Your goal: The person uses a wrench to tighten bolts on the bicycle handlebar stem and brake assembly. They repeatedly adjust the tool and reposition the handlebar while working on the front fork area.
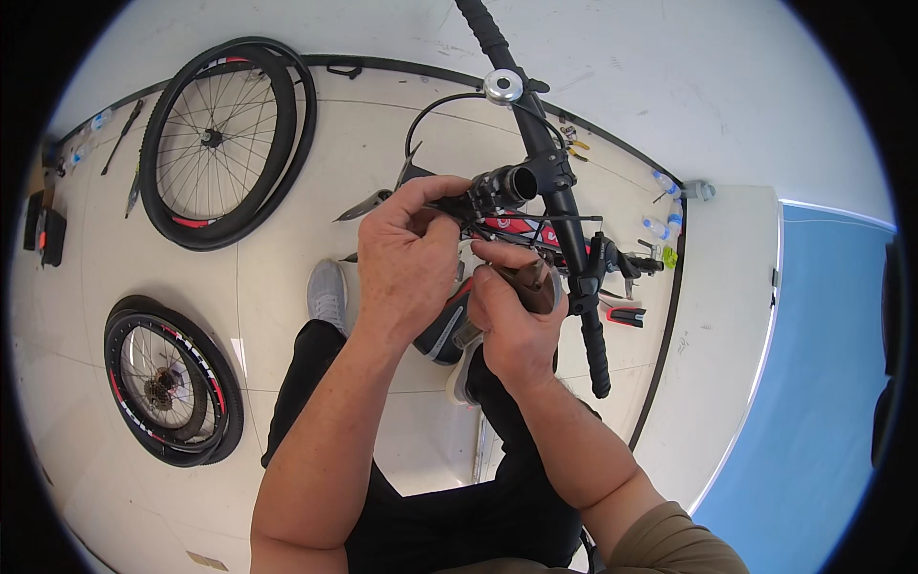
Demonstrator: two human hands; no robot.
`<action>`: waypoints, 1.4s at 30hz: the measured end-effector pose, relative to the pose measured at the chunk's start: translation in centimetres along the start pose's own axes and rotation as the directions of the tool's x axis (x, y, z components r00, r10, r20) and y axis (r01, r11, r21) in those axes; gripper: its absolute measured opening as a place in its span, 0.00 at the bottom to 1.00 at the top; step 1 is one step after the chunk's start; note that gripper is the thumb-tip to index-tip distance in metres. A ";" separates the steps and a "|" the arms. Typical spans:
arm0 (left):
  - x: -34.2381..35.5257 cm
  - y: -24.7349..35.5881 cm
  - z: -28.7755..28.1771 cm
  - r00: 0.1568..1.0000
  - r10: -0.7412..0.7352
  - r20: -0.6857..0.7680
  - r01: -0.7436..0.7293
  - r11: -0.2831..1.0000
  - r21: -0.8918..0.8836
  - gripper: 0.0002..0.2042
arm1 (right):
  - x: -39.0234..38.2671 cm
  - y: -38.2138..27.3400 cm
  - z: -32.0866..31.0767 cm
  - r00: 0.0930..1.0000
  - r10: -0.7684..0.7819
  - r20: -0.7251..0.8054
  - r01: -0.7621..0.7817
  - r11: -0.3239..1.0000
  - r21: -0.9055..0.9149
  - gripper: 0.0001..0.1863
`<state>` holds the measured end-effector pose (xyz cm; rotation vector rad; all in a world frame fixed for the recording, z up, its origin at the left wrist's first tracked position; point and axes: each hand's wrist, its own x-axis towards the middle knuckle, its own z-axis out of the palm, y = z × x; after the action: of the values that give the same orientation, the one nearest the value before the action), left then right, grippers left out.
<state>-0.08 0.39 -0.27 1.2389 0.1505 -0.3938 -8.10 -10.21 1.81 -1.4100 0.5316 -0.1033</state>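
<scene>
My left hand (409,263) is closed, thumb and fingers pinched at a black clamp-like part (488,191) with a round open end, beside the handlebar stem (552,170). What lies between those fingertips is hidden. My right hand (519,330) is wrapped round a brown-handled tool (532,284) just below. The tool's exact kind is hard to make out. Black handlebars (566,215) run past both hands on the right and carry a silver bell (503,86). Part of a red and black bike frame (512,227) shows behind my hands.
Two bicycle wheels lie on the tiled floor at the left, a larger-looking one (212,139) behind and one with a cassette (167,387) nearer. Yellow-handled pliers (577,151), plastic bottles (656,228) and a red and black piece (626,316) lie at the right, near the wall.
</scene>
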 end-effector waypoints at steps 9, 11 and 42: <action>-0.5 -0.1 0.0 0.997 0.046 -0.069 -0.041 0.997 0.068 0.15 | 0.0 0.5 0.4 0.998 0.047 -0.028 -0.045 0.997 0.062 0.11; -0.9 0.3 0.4 0.994 0.065 -0.086 -0.054 0.991 0.122 0.14 | 0.1 0.5 0.4 0.998 0.053 -0.035 -0.051 0.998 0.045 0.12; -23.4 -13.6 -3.5 0.954 -0.181 -0.240 0.263 0.887 0.378 0.18 | -21.6 14.0 -6.9 0.705 0.709 -0.004 -0.668 0.666 0.332 0.06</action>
<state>-26.38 4.91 -5.93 1.6829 0.4019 -0.5187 -33.33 -5.84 -5.74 -0.8170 1.0930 0.3321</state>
